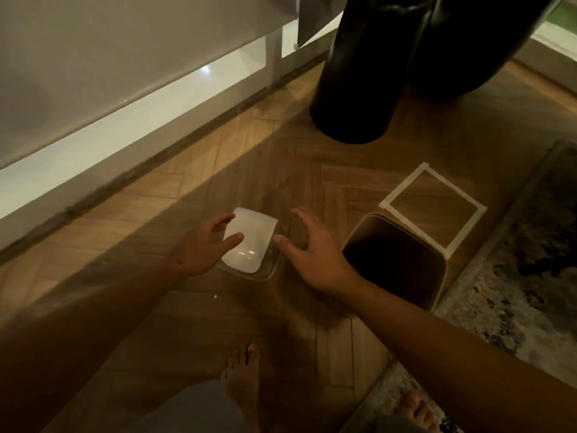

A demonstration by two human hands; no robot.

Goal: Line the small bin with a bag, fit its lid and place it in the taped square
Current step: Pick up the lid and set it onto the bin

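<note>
Bare feet sit at the bottom edge of the frame: one foot (240, 375) just left of centre on the wooden floor (175, 195), the other foot (416, 407) lower right at the edge of a patterned rug (512, 301). From the lower corners two bare forearms reach toward the middle.

The left hand (203, 245) hovers at the left side of the lid (249, 242), a pale rounded-square flap set in a clear frame, lying flat on the floor at centre frame. Its fingers are spread and hold nothing; the thumb lies across the flap's left edge, though I cannot tell whether it touches. The right hand (309, 248) is just right of the lid, fingers also splayed wide and empty, the thumb pointing at the lid's right edge.

The small bin (396, 260) stands right of centre, just beside the right wrist, its pale rim open and its inside dark. Whether a bag lines it I cannot tell. Its far corner touches or overlaps the near strip of the taped square (432, 204), a pale outline on the floor in the right middle of the frame, with bare wood inside it.

A tall black cylinder (368, 76) stands at upper centre, a second dark shape (468, 45) leaning behind it. A white wall panel (109, 132) runs diagonally across the upper left.
</note>
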